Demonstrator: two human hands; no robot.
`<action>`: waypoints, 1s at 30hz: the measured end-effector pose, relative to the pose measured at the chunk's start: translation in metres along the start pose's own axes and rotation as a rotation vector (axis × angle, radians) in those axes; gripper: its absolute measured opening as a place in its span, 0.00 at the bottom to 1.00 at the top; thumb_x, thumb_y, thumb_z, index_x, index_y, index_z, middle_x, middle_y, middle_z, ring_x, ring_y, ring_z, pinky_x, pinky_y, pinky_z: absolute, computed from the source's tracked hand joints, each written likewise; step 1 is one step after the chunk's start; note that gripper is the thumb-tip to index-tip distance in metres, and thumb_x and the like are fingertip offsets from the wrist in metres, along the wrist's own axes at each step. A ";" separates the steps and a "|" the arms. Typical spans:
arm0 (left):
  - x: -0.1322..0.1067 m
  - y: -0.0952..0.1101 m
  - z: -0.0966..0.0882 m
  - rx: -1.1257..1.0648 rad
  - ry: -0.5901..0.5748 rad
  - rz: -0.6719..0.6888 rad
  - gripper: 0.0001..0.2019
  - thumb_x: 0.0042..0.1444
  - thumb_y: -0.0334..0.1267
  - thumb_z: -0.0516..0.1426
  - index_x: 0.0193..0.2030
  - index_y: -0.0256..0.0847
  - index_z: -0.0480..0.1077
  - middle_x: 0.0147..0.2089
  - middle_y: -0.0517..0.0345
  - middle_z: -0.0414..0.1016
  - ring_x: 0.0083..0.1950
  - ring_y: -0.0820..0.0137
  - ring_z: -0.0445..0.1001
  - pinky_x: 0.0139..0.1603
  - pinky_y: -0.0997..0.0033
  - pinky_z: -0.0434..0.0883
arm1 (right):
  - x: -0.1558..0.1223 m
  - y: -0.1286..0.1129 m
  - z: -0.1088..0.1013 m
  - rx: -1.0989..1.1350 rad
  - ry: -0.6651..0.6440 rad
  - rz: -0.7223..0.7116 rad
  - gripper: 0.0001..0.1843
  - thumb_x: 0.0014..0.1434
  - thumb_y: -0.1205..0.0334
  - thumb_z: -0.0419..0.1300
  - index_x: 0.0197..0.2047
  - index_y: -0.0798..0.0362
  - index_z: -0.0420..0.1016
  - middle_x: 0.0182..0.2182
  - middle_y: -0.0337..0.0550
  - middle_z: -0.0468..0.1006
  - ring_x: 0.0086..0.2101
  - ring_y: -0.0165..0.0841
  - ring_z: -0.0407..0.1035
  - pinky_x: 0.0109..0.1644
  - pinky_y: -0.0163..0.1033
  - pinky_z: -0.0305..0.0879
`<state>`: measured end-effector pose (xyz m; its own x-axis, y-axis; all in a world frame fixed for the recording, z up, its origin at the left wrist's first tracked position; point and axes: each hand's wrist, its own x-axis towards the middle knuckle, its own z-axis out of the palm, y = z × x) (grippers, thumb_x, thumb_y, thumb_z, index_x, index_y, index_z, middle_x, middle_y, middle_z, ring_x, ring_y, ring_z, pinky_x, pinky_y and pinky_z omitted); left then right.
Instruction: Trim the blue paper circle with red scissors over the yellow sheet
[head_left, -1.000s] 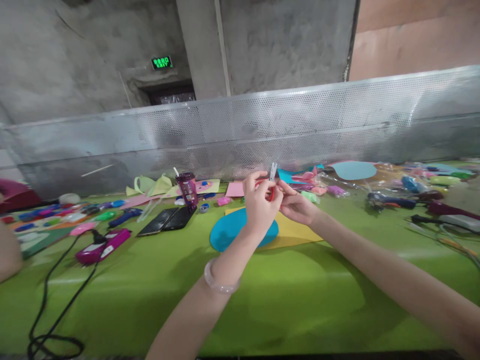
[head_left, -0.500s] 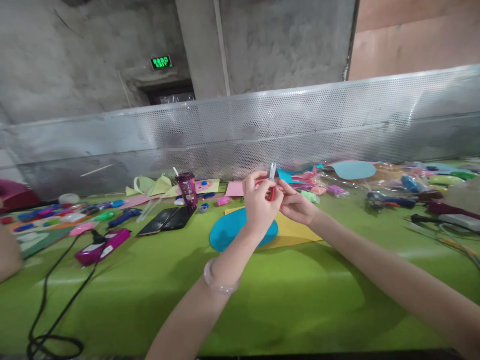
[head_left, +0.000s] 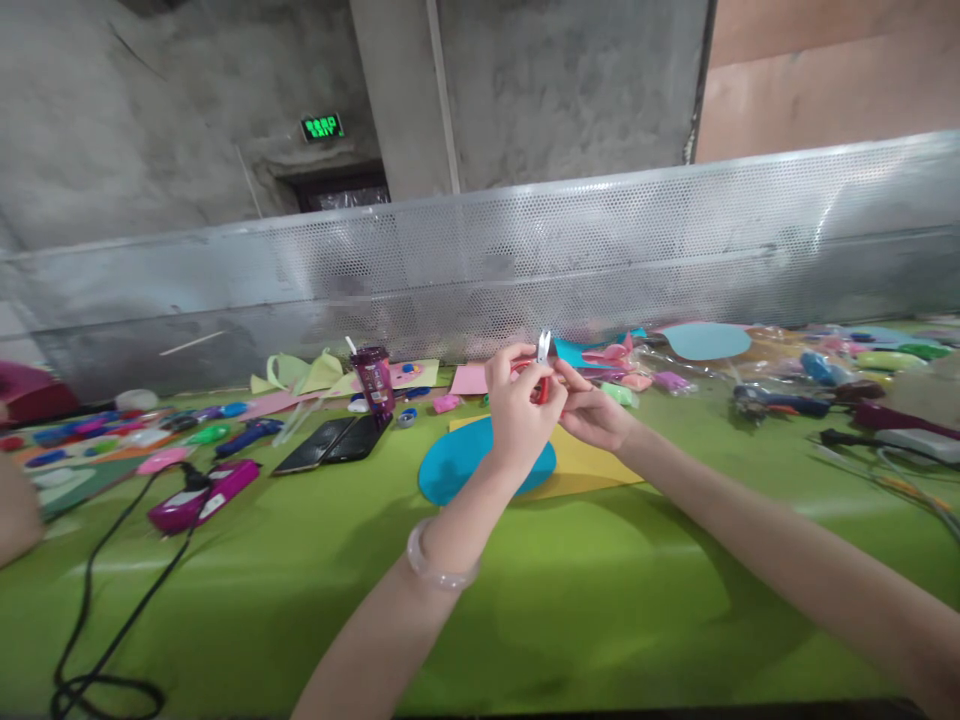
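Note:
My left hand [head_left: 521,405] is closed around a small pair of scissors [head_left: 543,348] with red handles, its blades pointing up and slightly apart. Close beside it on the right, my right hand [head_left: 596,412] has its fingertips pinched together near the handles. Whatever those fingertips hold is too small or hidden to make out. Below both hands a blue paper oval [head_left: 454,465] lies partly over a yellow sheet [head_left: 596,465] on the green table cover [head_left: 562,590].
To the left stand a purple cup with a straw [head_left: 373,380], a dark phone [head_left: 315,445] and a magenta power strip [head_left: 206,495] with a looping black cable. Colourful clay packets [head_left: 675,382] and a glue gun [head_left: 780,400] lie right. A perforated metal panel [head_left: 525,250] runs behind.
The scissor blades have parted slightly. Both hands stay in almost the same place.

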<state>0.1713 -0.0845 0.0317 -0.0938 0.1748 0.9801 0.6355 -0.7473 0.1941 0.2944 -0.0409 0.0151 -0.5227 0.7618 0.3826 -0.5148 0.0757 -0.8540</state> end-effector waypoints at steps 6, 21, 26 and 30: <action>0.001 0.001 -0.001 0.012 -0.002 -0.002 0.03 0.47 0.30 0.55 0.26 0.41 0.67 0.41 0.54 0.64 0.45 0.66 0.64 0.47 0.61 0.64 | 0.000 0.000 0.001 0.054 -0.033 0.006 0.30 0.44 0.81 0.47 0.41 0.38 0.72 0.38 0.27 0.75 0.40 0.23 0.68 0.45 0.32 0.63; 0.002 0.003 0.000 0.006 0.012 0.001 0.07 0.46 0.27 0.55 0.27 0.44 0.67 0.30 0.61 0.74 0.42 0.66 0.69 0.46 0.60 0.63 | 0.000 0.000 0.003 0.054 -0.021 -0.014 0.30 0.43 0.81 0.49 0.40 0.38 0.74 0.37 0.29 0.75 0.39 0.24 0.68 0.46 0.33 0.62; 0.000 0.005 -0.001 -0.007 -0.030 0.017 0.07 0.46 0.26 0.55 0.27 0.45 0.67 0.32 0.61 0.75 0.43 0.65 0.69 0.47 0.59 0.62 | -0.001 -0.006 0.004 0.025 0.023 -0.072 0.36 0.44 0.80 0.48 0.51 0.34 0.66 0.38 0.29 0.74 0.39 0.24 0.68 0.47 0.34 0.62; 0.001 0.007 -0.002 -0.013 0.001 -0.023 0.06 0.47 0.27 0.55 0.29 0.44 0.67 0.33 0.59 0.74 0.42 0.66 0.69 0.46 0.59 0.62 | -0.002 -0.010 0.004 0.053 0.036 -0.078 0.35 0.44 0.80 0.49 0.49 0.33 0.67 0.39 0.28 0.74 0.37 0.23 0.68 0.43 0.33 0.63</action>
<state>0.1739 -0.0906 0.0340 -0.1093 0.1916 0.9754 0.6229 -0.7515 0.2174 0.2978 -0.0456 0.0247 -0.4556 0.7774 0.4337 -0.5887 0.1023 -0.8019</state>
